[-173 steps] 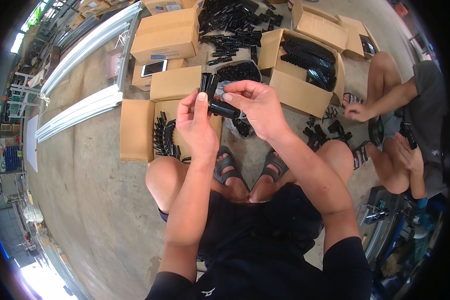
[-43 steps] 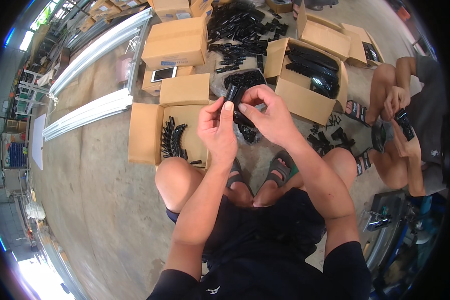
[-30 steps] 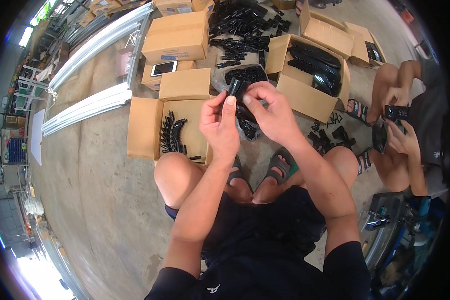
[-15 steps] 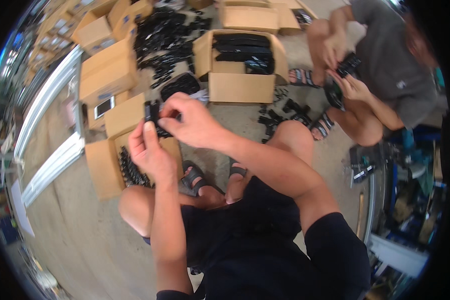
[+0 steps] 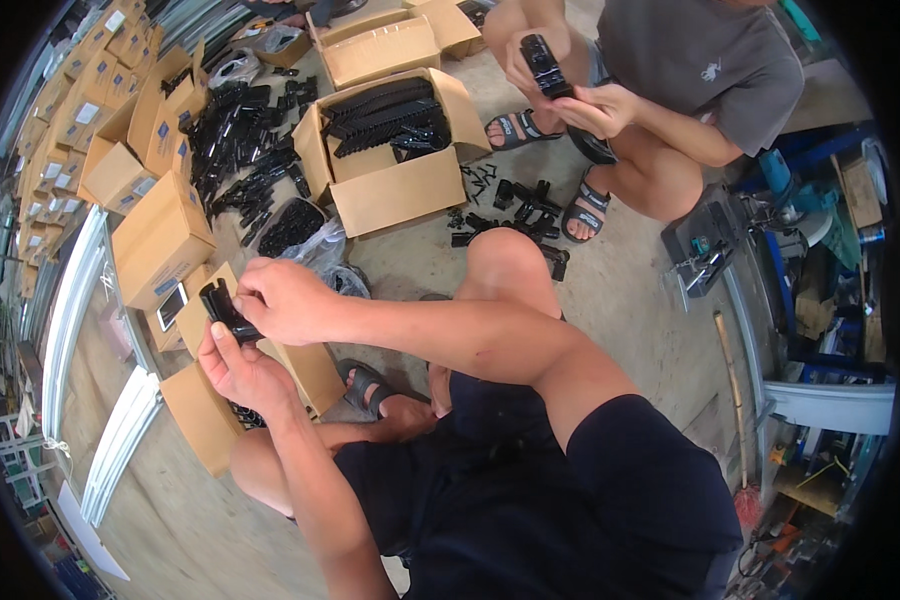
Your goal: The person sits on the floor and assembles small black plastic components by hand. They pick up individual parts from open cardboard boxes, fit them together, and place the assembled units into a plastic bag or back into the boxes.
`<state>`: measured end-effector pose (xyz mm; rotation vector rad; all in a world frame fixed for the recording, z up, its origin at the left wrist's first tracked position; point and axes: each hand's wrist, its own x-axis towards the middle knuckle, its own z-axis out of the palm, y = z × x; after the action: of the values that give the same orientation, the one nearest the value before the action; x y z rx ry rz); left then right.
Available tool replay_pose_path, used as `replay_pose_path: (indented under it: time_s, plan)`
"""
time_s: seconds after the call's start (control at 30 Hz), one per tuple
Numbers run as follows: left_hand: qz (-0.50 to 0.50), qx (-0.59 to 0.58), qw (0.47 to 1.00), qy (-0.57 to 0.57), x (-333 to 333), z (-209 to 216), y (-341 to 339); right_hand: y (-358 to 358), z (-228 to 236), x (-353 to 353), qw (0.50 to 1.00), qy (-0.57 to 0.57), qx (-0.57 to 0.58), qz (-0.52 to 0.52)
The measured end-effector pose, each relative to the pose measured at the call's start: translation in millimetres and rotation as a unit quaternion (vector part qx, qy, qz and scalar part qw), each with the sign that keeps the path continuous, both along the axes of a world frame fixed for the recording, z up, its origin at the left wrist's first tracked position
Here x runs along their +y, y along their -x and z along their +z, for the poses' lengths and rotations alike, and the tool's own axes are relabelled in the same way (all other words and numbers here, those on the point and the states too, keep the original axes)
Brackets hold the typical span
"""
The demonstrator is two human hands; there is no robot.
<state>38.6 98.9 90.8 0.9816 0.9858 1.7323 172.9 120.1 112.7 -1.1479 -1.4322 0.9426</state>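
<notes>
My left hand [image 5: 245, 375] is closed around a black plastic part [image 5: 220, 305] with upright, fork-like prongs, the thumb pressing its near side. From the right, my right hand [image 5: 285, 300] pinches at the same part with thumb and bent fingers. Whether those fingertips hold a separate small piece is hidden. Both hands are raised over an open cardboard box [image 5: 200, 415] between my left knee and the flat boxes. More black pieces show inside it, partly covered by my left hand and wrist.
A larger carton [image 5: 395, 200] full of black strips stands ahead. Black parts [image 5: 235, 140] lie heaped to its left, others [image 5: 515, 215] to its right. At the right, a co-worker [image 5: 690, 80] squats holding a black part [image 5: 545, 65]. White metal profiles [image 5: 70, 310] lie left.
The view has swung, so the surroundings sit further left and lower. My hands stay together on the black part. The co-worker's black part is now tilted more upright.
</notes>
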Motion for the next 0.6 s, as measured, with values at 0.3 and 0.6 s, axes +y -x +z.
replay_pose_path:
  time_s: [0.3,0.6]
  plan:
    - [-0.146,0.220,0.964,0.003,9.5,65.3,-5.2,-86.0,45.1,-10.4,0.987,0.042,-0.104,0.118]
    - [-0.221,0.250,0.925,0.185,39.3,45.9,139.9,-394.1,-294.6,-132.6,0.920,0.257,-0.284,-0.076]
